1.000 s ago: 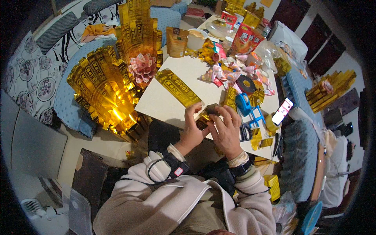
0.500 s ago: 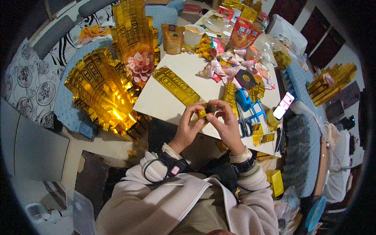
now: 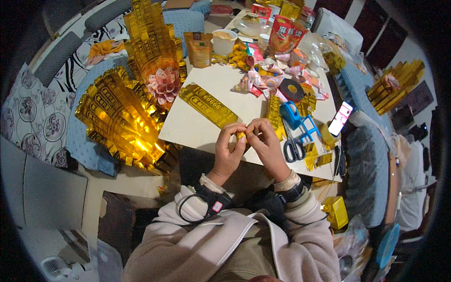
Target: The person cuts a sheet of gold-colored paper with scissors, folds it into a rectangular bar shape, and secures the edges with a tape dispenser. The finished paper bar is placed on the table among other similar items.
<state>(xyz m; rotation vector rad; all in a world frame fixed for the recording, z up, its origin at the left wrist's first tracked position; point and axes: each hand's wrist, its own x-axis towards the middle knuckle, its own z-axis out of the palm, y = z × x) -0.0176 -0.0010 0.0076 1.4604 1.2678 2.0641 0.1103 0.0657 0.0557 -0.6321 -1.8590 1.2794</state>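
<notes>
Two hands (image 3: 229, 151) (image 3: 268, 146) closer, one foil piece (image 3: 241, 136)

On the table (image 3: 181, 123), a foil strip (image 3: 209, 105) lies beyond the left grip (image 3: 227, 150), scissors (image 3: 294, 149) beside the right grip (image 3: 268, 148).

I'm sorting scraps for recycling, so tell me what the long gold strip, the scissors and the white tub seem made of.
Long gold strip: likely foil-faced paper or film, shiny, by its metallic sheen and flat, printed face.
Scissors: probably smooth plastic loops, by their dark, thick, rounded look; blade material unclear.
White tub: probably smooth plastic, by its pale, even wall.
</notes>
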